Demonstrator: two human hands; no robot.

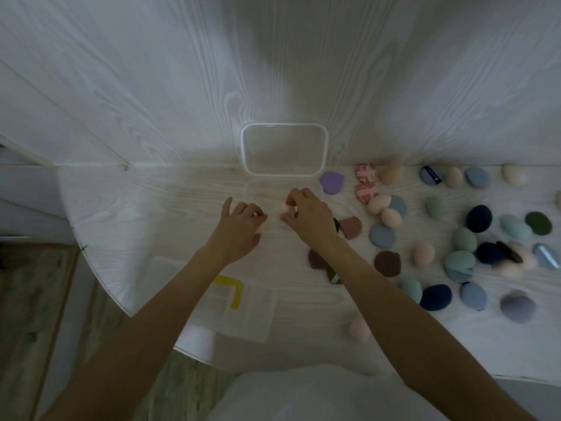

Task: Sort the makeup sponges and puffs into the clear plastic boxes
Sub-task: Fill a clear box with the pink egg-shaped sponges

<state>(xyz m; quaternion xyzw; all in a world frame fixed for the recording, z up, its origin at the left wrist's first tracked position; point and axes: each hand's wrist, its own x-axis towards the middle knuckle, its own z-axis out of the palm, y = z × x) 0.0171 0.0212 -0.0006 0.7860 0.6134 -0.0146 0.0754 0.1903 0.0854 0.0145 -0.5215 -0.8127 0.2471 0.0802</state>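
Note:
A clear plastic box stands on the white table in front of me, hard to make out. My right hand pinches a peach sponge over the box. At the box's left edge, the curled fingers of my left hand close on something pale pink, apparently a small sponge. Several sponges and puffs lie loose to the right: a purple puff, peach egg sponges, a blue puff, a brown puff and a navy puff.
A clear lid leans upright against the wall behind the box. A second clear box with a yellow mark lies near the front edge. One peach sponge sits alone near me. The table's curved edge drops off at left.

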